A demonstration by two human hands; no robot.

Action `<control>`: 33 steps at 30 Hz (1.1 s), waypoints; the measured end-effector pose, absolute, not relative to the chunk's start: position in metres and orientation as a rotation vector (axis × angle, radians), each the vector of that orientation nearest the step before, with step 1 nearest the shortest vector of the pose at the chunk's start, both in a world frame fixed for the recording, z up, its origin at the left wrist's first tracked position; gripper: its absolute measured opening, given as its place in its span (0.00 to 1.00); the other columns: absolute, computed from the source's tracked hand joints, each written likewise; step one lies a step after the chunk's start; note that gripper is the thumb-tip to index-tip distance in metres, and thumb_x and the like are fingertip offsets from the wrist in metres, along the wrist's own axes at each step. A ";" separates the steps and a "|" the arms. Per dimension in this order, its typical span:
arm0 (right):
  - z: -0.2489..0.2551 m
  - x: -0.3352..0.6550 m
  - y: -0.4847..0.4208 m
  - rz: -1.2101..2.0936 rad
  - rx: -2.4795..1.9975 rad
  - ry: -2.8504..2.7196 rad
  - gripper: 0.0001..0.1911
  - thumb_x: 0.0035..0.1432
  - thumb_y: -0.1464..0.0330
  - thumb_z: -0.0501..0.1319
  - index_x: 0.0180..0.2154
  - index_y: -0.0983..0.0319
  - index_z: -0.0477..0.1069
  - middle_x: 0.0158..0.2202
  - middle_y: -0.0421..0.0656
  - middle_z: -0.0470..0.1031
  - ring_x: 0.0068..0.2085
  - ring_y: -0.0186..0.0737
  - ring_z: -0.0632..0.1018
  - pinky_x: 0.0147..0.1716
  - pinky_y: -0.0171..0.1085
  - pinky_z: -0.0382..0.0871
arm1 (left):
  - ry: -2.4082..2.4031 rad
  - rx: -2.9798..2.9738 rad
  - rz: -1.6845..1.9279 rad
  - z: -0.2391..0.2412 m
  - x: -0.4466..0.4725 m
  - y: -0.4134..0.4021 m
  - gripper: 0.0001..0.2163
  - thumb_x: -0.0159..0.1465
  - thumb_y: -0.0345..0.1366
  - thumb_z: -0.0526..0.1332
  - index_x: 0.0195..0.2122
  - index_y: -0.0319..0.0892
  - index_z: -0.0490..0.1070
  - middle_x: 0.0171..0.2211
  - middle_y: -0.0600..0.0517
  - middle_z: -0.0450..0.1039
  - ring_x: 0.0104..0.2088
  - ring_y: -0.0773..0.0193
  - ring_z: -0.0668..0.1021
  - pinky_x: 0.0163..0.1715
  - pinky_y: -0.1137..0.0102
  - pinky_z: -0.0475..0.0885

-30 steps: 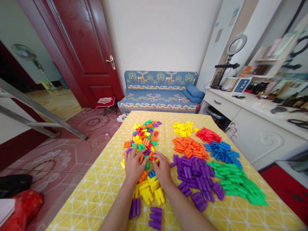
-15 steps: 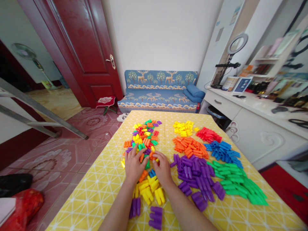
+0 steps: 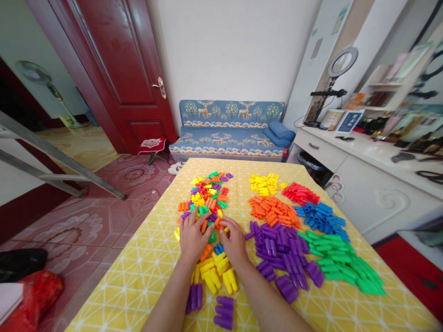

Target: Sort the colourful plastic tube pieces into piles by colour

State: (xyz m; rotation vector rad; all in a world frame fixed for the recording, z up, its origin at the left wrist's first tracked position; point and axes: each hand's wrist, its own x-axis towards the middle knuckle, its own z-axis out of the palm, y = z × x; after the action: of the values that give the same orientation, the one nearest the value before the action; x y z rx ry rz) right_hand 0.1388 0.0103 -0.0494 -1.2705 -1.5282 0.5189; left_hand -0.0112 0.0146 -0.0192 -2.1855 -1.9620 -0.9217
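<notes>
A mixed strip of plastic toy building blocks, several colours together (image 3: 211,203), runs down the left part of the table. My left hand (image 3: 195,237) lies over its near part, fingers spread, touching green and orange blocks. Close by on the right, my right hand (image 3: 235,242) has its thumb and index finger apart, the fingertips at an orange block (image 3: 218,223). Small yellow and red bits show between those fingers; whether they are gripped is unclear. Below the hands are yellow blocks (image 3: 212,275), a blue block (image 3: 219,249) and purple blocks (image 3: 224,312).
Sorted on the right are yellow (image 3: 263,184), orange (image 3: 275,211), red (image 3: 300,193), blue (image 3: 323,219), purple (image 3: 282,249) and green piles (image 3: 346,263). A patterned yellow cloth (image 3: 138,272) covers the table. Beyond stand a blue sofa (image 3: 228,136) and a white dresser (image 3: 380,166).
</notes>
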 end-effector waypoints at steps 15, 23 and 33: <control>-0.048 0.139 0.010 0.528 -1.263 -1.515 0.14 0.51 0.76 0.57 0.38 0.59 0.76 0.48 0.46 0.75 0.51 0.43 0.73 0.55 0.45 0.65 | -1.953 -2.186 -0.958 -0.017 -0.011 0.014 0.16 0.61 0.44 0.61 0.50 0.54 0.74 0.60 0.49 0.65 0.56 0.50 0.70 0.56 0.52 0.62; -0.049 0.139 0.010 0.526 -1.281 -1.526 0.14 0.52 0.76 0.57 0.38 0.59 0.75 0.48 0.46 0.75 0.52 0.43 0.73 0.56 0.46 0.64 | -1.946 -2.182 -0.957 -0.018 -0.011 0.014 0.16 0.61 0.45 0.60 0.51 0.55 0.74 0.61 0.48 0.63 0.56 0.50 0.70 0.57 0.51 0.61; -0.047 0.138 0.008 0.523 -1.284 -1.524 0.14 0.51 0.76 0.56 0.39 0.60 0.75 0.48 0.46 0.75 0.52 0.42 0.73 0.56 0.45 0.64 | -1.956 -2.184 -0.927 -0.017 -0.011 0.014 0.16 0.62 0.45 0.60 0.51 0.54 0.73 0.61 0.48 0.64 0.56 0.50 0.69 0.57 0.50 0.61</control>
State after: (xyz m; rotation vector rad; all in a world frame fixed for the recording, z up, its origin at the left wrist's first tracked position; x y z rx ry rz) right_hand 0.1380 0.0084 -0.0471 -1.2835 -1.5240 0.5235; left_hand -0.0107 0.0141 -0.0174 -2.1842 -1.9564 -0.9273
